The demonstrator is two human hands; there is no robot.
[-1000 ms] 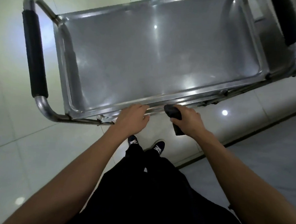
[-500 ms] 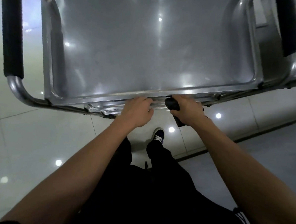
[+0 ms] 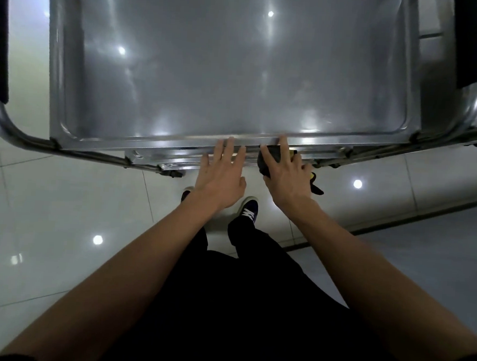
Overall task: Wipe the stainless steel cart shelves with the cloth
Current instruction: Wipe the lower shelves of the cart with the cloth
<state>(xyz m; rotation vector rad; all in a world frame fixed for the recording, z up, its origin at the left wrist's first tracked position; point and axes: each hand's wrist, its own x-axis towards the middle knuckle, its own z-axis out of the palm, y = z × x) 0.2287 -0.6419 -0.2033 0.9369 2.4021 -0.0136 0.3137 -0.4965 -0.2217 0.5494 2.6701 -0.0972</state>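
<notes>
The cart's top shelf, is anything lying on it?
No, the top shelf shows only bare steel with light reflections; the cloth is under the right hand.

Glossy white floor tiles (image 3: 60, 239) with ceiling-light glare spots, a grey strip of floor (image 3: 437, 248) at 4 o'clock. Dark sneakers (image 3: 249, 210) with white laces at center, black trousers (image 3: 252, 306) at 6 o'clock. Left shoe's mostly hidden, I think.

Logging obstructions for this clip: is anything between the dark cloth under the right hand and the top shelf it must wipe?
Nothing visible. The dark cloth lies under the right hand at the near rim of the stainless steel cart's top shelf, whose surface shows only reflections. The left hand is beside it, not in the path.
</notes>
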